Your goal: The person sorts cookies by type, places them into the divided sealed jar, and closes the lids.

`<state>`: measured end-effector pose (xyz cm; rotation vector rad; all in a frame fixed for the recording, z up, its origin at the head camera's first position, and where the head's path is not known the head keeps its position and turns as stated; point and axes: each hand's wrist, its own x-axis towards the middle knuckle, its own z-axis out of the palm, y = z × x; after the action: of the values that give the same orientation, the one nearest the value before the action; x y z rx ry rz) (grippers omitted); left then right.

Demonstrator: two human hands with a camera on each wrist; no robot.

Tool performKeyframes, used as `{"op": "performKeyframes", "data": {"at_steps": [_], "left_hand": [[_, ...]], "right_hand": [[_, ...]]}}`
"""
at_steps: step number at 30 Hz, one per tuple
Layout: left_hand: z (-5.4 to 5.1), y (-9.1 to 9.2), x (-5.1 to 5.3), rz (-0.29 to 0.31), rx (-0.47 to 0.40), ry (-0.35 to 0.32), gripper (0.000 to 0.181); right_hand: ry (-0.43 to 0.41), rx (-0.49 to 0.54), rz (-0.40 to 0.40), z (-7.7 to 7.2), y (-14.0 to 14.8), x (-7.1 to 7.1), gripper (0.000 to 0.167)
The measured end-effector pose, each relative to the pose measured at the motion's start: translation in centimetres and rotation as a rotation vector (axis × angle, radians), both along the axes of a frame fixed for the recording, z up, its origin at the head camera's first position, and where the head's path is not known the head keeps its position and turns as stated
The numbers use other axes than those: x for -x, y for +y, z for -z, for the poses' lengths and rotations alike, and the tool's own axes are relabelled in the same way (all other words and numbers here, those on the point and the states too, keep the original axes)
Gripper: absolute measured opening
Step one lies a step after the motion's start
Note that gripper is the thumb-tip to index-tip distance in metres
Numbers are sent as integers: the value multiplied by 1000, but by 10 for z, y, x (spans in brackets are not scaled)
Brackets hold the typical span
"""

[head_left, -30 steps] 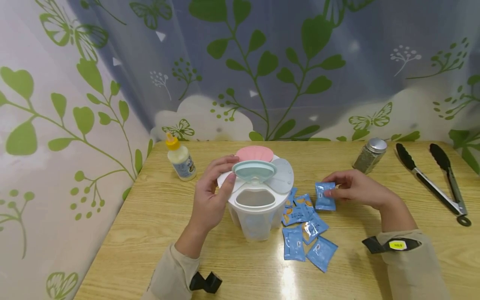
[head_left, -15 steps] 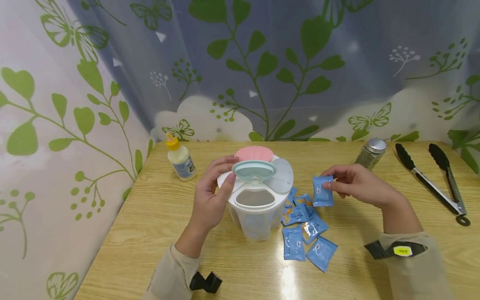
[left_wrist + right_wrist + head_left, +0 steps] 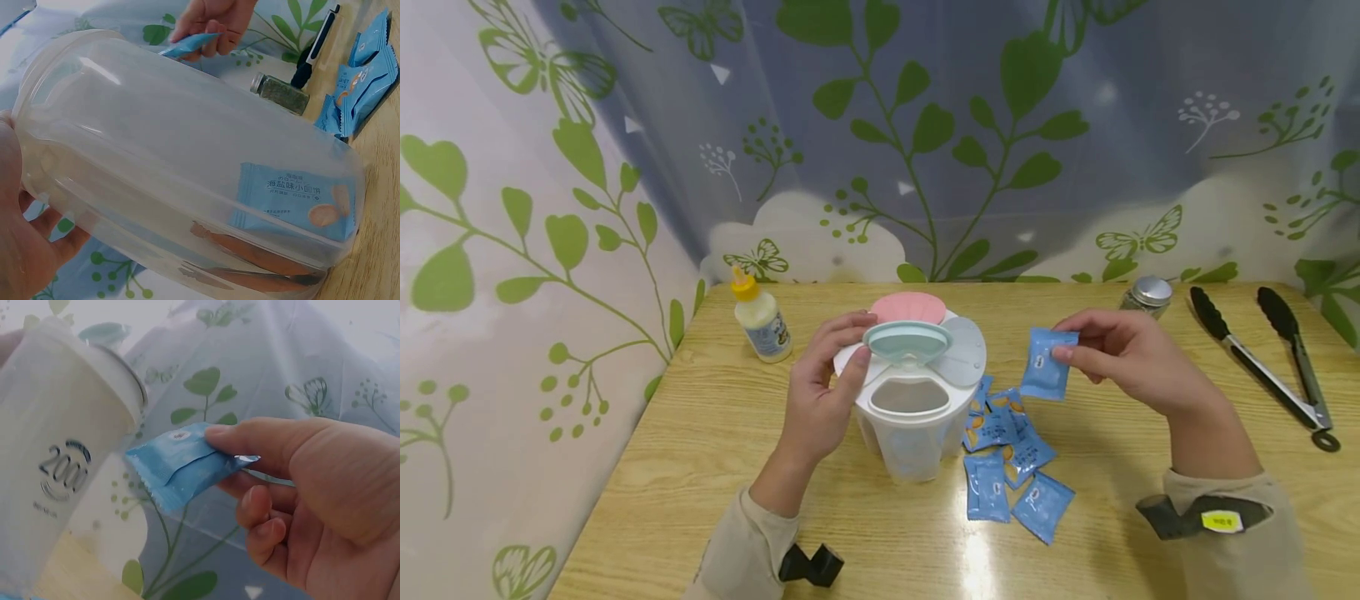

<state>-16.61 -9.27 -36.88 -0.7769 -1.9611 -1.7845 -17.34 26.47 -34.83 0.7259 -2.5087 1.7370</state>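
My right hand [image 3: 1131, 358] pinches a blue packet [image 3: 1045, 364] between thumb and fingers, above the table and right of a clear container [image 3: 912, 450]. The container's white top has a raised teal lid [image 3: 909, 342] over an uncovered front opening, with pink and grey lids beside it. My left hand [image 3: 827, 387] grips the rim on its left side, thumb on top. In the left wrist view, a blue packet [image 3: 294, 200] and brown-wrapped items [image 3: 262, 256] lie inside the container. Several blue packets [image 3: 987, 486] lie on the table against and in front of its right side.
A yellow-capped bottle [image 3: 762, 323] stands at the back left of the wooden table [image 3: 700, 467]. On the right are a silver-lidded jar [image 3: 1148, 295], partly behind my right hand, and black-tipped tongs [image 3: 1270, 379]. A patterned curtain [image 3: 970, 167] hangs behind the table.
My right hand has lifted the pinched packet off the table area, upward in the head view, and now covers more of the jar. The left hand and container have stayed put.
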Motion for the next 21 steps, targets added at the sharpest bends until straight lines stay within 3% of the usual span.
{"op": "performKeyframes", "data": {"at_steps": [8,21], "left_hand": [[0,0,0,2,-9,6,20],[1,0,1,6,-16,13,20]], "right_hand": [[13,215,-47,-15,-19,-12,23],[43,367,103,-33,-65,-40,18]]}}
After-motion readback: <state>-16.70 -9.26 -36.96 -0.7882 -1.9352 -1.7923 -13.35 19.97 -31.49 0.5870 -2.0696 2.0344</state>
